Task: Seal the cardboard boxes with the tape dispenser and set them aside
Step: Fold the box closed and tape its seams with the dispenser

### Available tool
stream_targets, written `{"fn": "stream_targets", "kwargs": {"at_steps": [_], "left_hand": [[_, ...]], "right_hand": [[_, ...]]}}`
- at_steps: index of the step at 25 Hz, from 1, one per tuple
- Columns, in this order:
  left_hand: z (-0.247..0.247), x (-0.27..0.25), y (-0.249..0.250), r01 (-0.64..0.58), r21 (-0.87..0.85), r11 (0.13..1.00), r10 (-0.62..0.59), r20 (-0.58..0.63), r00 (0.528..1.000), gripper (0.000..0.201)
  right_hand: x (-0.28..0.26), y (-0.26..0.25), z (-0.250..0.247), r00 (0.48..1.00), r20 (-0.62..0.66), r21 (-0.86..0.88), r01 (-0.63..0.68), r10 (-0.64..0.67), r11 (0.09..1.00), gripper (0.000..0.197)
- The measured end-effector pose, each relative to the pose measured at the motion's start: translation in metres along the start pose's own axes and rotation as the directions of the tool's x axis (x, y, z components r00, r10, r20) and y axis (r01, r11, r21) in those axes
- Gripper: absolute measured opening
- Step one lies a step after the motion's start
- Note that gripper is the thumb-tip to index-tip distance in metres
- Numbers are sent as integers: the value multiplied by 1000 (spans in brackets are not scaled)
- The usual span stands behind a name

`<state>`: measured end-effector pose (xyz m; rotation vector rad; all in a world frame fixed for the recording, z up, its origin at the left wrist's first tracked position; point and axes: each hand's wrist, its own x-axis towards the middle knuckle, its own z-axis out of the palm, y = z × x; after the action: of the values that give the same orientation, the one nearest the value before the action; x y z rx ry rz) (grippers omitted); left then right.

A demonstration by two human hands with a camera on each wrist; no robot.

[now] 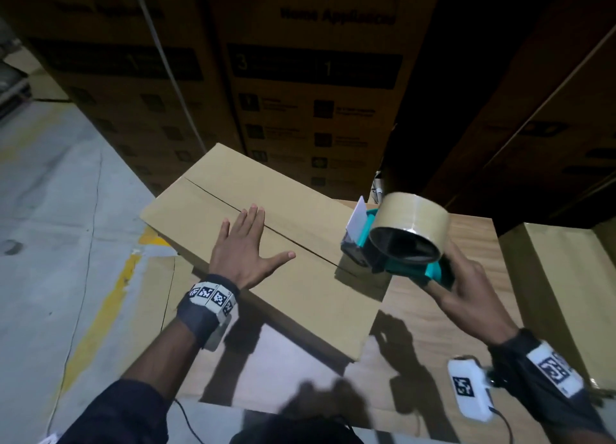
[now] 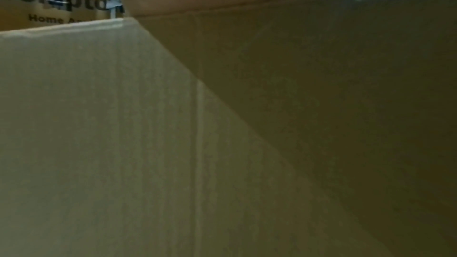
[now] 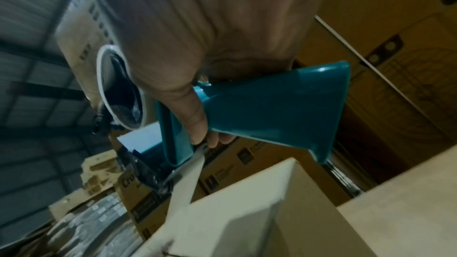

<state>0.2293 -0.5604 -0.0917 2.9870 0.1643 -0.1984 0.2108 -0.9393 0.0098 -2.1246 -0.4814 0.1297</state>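
Observation:
A plain cardboard box (image 1: 300, 297) lies on the wooden table, its two top flaps meeting in a dark seam. My left hand (image 1: 246, 243) presses flat on the near flap with fingers spread straight. In the left wrist view only the box side (image 2: 148, 144) fills the picture. My right hand (image 1: 466, 287) grips the teal handle of the tape dispenser (image 1: 400, 243), which carries a tan tape roll (image 1: 411, 218). The dispenser's front end sits at the box's right end by the seam. In the right wrist view the dispenser (image 3: 259, 112) hangs over the box corner (image 3: 247, 212) with a strip of tape running down to it.
Tall printed cartons (image 1: 310, 77) stand stacked right behind the table. Another plain box (image 1: 566, 293) sits at the right edge. A white device (image 1: 471, 390) with a cable lies on the table near my right wrist. Concrete floor (image 1: 50, 210) with a yellow line lies to the left.

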Motion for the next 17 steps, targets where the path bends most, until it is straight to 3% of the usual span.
{"fn": "stream_targets", "kwargs": {"at_steps": [5, 9, 14, 17], "left_hand": [[-9, 12, -31, 30, -119, 992, -50, -172, 984, 88], [-12, 17, -60, -19, -55, 998, 2, -288, 958, 59], [-11, 20, -63, 35, -14, 999, -38, -257, 966, 49], [-11, 20, -60, 54, 5, 999, -51, -253, 966, 48]], "right_hand": [[8, -35, -20, 999, 7, 13, 50, -50, 999, 46], [-6, -20, -12, 999, 13, -18, 50, -49, 999, 65], [-23, 33, 15, 997, 44, -60, -68, 70, 996, 81], [-30, 42, 23, 996, 54, -50, -74, 77, 996, 85]]}}
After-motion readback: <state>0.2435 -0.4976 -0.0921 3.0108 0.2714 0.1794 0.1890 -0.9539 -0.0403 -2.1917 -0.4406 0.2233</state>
